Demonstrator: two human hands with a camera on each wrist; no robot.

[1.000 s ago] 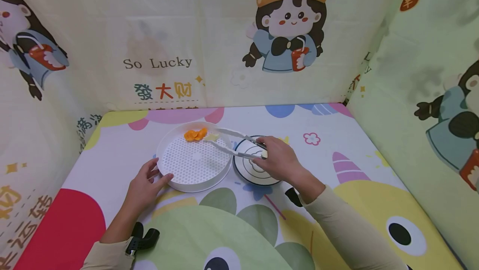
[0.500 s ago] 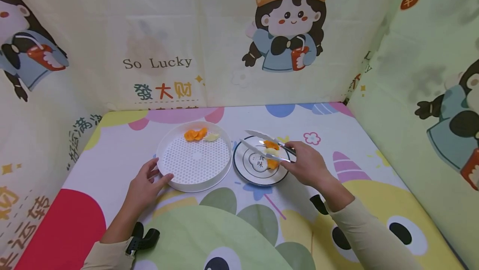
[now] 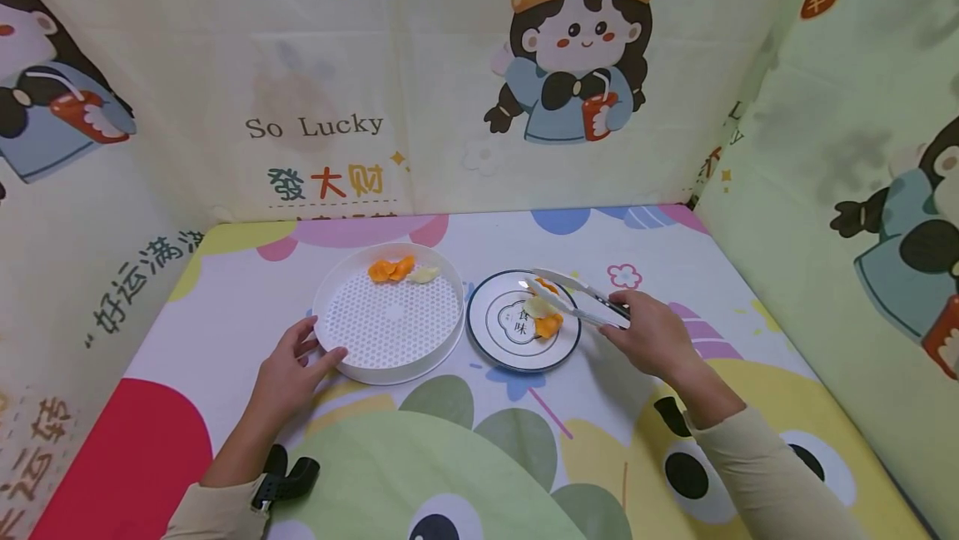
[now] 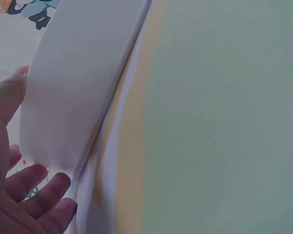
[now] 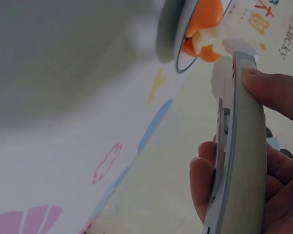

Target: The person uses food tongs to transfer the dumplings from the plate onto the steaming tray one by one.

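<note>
My left hand [image 3: 295, 369] holds the near-left edge of a round white steamer tray [image 3: 400, 369] with a perforated base; the left wrist view shows its thumb at the rim and fingers by the wall [image 4: 73, 97]. Inside, near the far rim, lie orange slices [image 3: 391, 270] and a pale slice [image 3: 424, 275]. My right hand [image 3: 659, 336] grips metal tongs [image 3: 599, 304] with pale handles. Their tips reach over the right side of a white plate [image 3: 494, 340], around food there: orange slices [image 3: 549, 325] and a pale piece [image 3: 538, 307]. Whether the tips touch any piece, I cannot tell.
The plate stands just right of the tray on a cartoon-printed tablecloth [image 3: 442, 473]. Printed fabric walls [image 3: 434, 107] rise behind the table and on both sides. A black strap [image 3: 288, 478] sits at my left wrist.
The tongs have left the steamer tray, where the pale slice now lies free of them, and moved right over the plate. My left hand and the tray have stayed put.
</note>
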